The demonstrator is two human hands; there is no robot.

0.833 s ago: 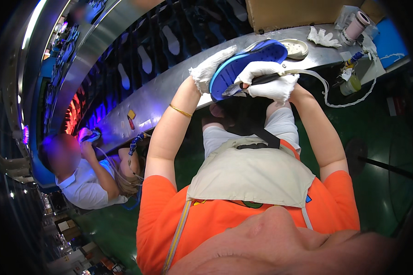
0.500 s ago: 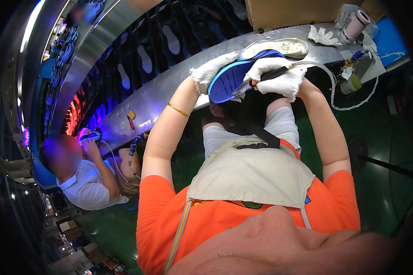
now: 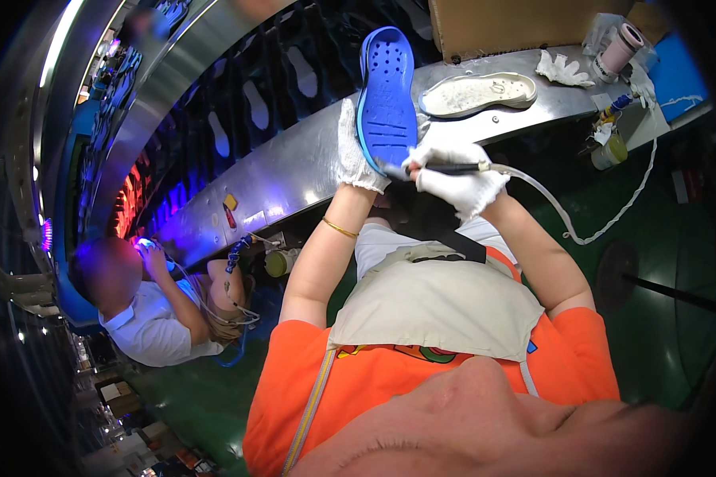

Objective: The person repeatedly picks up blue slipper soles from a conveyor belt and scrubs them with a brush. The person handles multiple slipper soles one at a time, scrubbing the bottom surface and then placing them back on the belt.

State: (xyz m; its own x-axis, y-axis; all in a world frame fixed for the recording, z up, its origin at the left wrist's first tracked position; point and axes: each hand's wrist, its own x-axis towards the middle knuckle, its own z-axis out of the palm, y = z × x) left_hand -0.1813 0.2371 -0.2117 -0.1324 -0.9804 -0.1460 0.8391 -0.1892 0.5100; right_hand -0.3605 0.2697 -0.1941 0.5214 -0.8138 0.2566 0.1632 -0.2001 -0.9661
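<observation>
My left hand (image 3: 352,153), in a white knit glove, grips a blue shoe sole (image 3: 390,103) along its left edge. The sole stands lengthwise, its inner face with holes and grooves toward me. A dark-handled brush (image 3: 449,168) with a pale hose at its rear end is closed in my gloved right hand (image 3: 463,179). Its bristles (image 3: 391,168) touch or nearly touch the sole's near end at the rim. Just right of the sole, a white sole (image 3: 481,94) lies on the metal ledge (image 3: 294,163).
Along the ledge lie a loose white glove (image 3: 563,69) and a pink cylinder (image 3: 619,49). A jar (image 3: 610,151) hangs below the right end. Beyond the ledge runs a dark belt (image 3: 278,71) carrying soles. A cardboard box (image 3: 517,28) stands behind. A co-worker (image 3: 155,310) sits at left.
The blue sole has turned from a slant to nearly upright and moved farther away. The brush has shifted down and left to its near end. The white sole is now fully uncovered.
</observation>
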